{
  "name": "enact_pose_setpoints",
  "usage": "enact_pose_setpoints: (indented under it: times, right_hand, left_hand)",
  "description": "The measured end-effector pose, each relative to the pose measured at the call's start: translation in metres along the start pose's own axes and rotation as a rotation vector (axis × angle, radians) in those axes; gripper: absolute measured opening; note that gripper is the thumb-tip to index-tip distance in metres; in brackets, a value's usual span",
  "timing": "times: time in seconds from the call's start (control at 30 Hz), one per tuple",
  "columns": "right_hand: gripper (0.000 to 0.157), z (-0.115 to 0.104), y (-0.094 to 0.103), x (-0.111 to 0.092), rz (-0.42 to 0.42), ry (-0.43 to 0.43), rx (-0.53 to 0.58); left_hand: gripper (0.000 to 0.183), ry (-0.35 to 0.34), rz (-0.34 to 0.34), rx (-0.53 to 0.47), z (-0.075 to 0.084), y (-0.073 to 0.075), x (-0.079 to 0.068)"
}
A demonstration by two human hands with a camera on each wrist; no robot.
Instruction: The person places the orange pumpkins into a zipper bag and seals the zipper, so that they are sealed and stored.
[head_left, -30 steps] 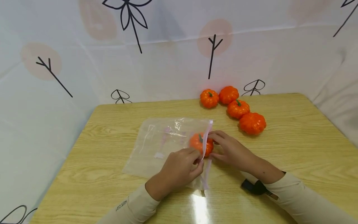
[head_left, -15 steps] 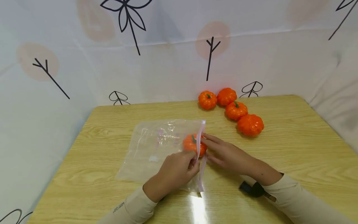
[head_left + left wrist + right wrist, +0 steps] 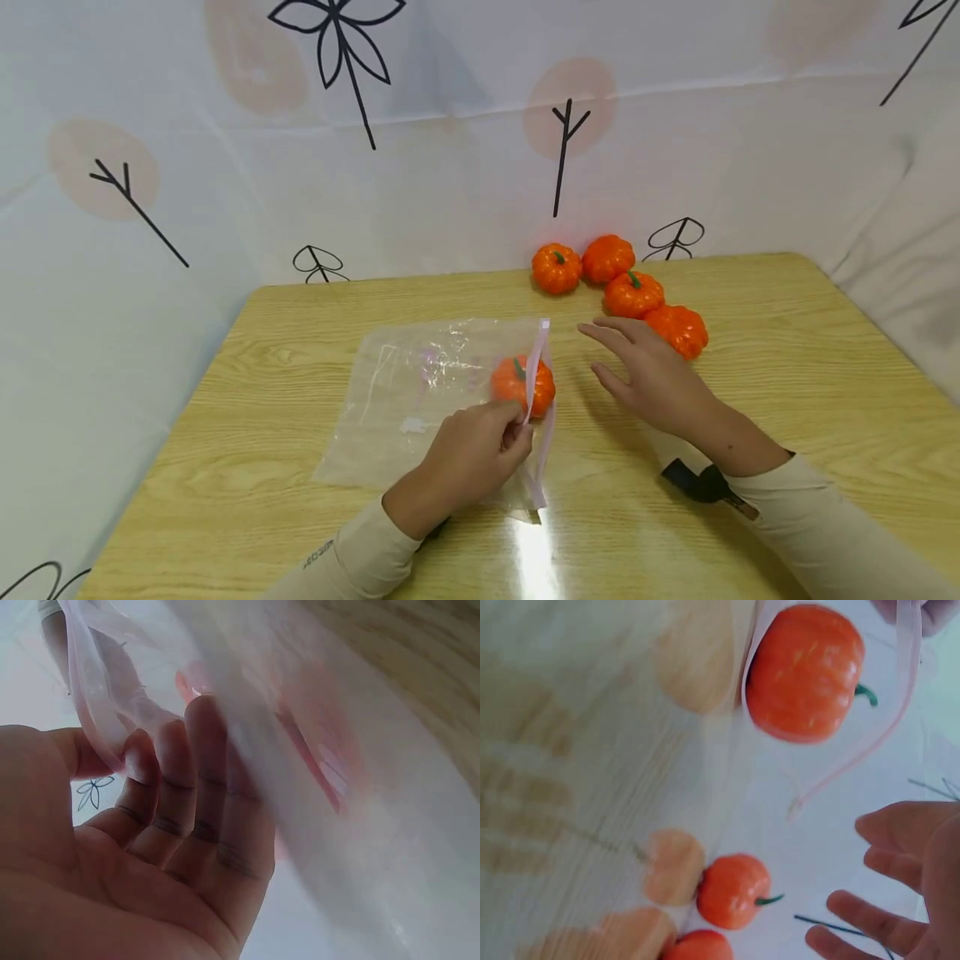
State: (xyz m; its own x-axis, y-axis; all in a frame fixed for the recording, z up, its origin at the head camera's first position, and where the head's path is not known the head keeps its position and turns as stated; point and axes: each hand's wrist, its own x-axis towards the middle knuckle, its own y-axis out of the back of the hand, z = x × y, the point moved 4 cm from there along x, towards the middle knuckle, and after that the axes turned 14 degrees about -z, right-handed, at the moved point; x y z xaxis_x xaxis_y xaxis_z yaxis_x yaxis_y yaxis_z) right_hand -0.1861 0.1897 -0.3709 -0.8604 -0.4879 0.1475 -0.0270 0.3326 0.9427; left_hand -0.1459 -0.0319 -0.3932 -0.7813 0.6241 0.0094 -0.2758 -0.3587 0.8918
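Observation:
A clear zip bag (image 3: pixel 386 392) lies on the table with its pinkish zip edge toward the right. Inside its mouth sits an orange toy pumpkin (image 3: pixel 802 675) with a green stem, seen through the plastic in the head view. My left hand (image 3: pixel 468 450) pinches the upper zip edge between thumb and forefinger, holding the mouth apart; the left wrist view shows its other fingers (image 3: pixel 214 795) curled beside the plastic. To the right of the bag, my right hand (image 3: pixel 660 379) hovers with fingers spread and nothing in it. It partly covers the nearest loose pumpkin (image 3: pixel 686 329).
Loose orange pumpkins stand in a row at the back right: one (image 3: pixel 557 268) at the left end, another (image 3: pixel 609 258) beside it, and a third (image 3: pixel 633 293) nearer. Behind the wooden table (image 3: pixel 277 358) hangs a white patterned cloth (image 3: pixel 450 167).
My right hand has left the pumpkin at the bag's mouth and moved right and back, toward the loose pumpkins. My left hand still pinches the zip edge.

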Motion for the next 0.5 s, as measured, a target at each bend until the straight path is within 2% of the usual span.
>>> enact_pose_setpoints:
  times: [0.33, 0.5]
  right_hand:
    - [0.056, 0.021, 0.01, -0.003, -0.013, -0.086, -0.114]
    - [0.054, 0.033, 0.01, -0.006, -0.035, -0.165, -0.164]
  left_hand:
    - [0.025, -0.006, 0.006, 0.004, 0.0, 0.001, 0.001]
    - [0.025, -0.001, 0.001, 0.006, -0.001, 0.001, 0.0]
